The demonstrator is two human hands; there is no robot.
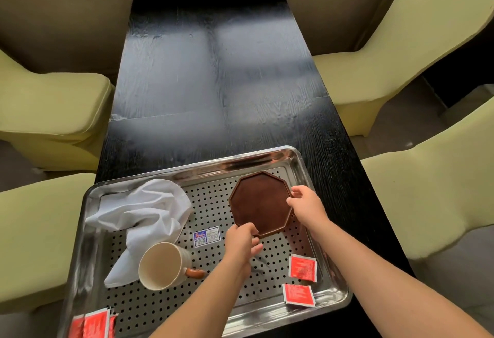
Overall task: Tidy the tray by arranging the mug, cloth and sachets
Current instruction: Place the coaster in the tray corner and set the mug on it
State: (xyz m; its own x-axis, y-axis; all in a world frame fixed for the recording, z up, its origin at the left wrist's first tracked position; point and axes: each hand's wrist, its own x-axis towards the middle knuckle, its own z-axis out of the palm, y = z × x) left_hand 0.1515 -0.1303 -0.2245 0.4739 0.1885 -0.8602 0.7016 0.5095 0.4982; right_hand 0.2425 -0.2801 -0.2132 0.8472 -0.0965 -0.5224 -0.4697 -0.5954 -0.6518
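Note:
A steel perforated tray (203,169) lies on the dark table. A brown octagonal coaster (260,202) rests in its far right part. My left hand (240,243) pinches the coaster's near edge; my right hand (304,205) grips its right edge. A cream mug (163,265) with a brown handle lies on its side at the tray's near left. A crumpled white cloth (144,214) sits behind the mug. Two red sachets (303,268) (298,294) lie at the near right, and more red sachets (92,324) at the near left corner.
A blue and white label (206,235) is stuck to the tray floor. The black table (213,70) stretches away beyond the tray. Yellow-green upholstered chairs (50,108) (401,52) flank it on both sides.

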